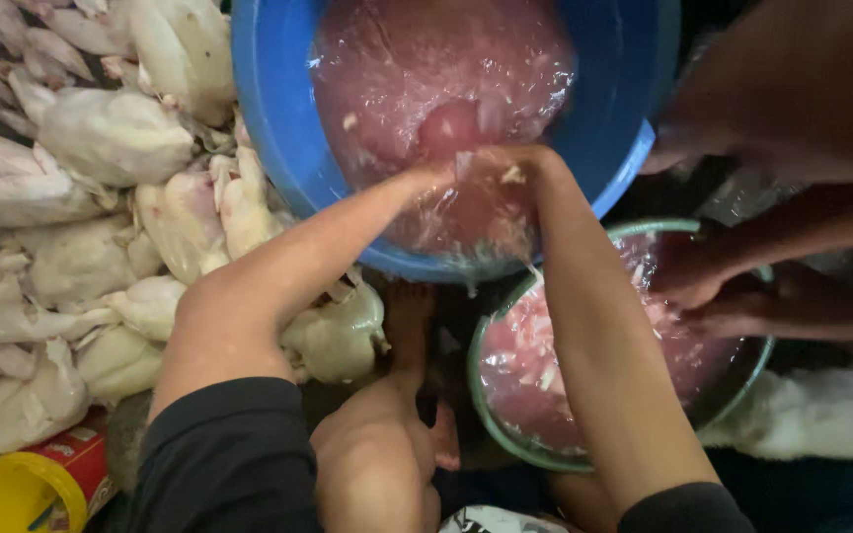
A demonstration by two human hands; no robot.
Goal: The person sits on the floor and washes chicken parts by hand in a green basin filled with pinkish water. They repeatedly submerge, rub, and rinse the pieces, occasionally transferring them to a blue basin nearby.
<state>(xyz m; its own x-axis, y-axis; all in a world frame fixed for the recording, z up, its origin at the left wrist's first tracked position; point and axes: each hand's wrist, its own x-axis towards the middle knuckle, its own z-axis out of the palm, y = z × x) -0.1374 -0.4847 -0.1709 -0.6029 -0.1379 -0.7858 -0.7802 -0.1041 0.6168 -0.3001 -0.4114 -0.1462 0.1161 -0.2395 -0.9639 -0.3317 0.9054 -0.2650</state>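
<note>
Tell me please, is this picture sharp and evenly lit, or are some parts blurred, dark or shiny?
Head view: the pale plucked birds on the left are brightly lit and soft, with detail washed out; the right side is dark, so another person's hands are dim; glare glints on the wet pink water in the blue tub; both own hands, left and right, look smeared where they meet.

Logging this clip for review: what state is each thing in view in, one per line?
Round blue plastic tub: tilted, holding pinkish-red water.
Green-rimmed round bowl: upright, holding pink water with pale scraps.
Left hand: dipped in the tub, fingers hidden.
Right hand: dipped in the tub, fingers hidden.
Pale plucked chicken carcasses: heaped beside the tub.
Yellow-topped red can: upright, open.
Another person's hands: in the bowl.
</note>
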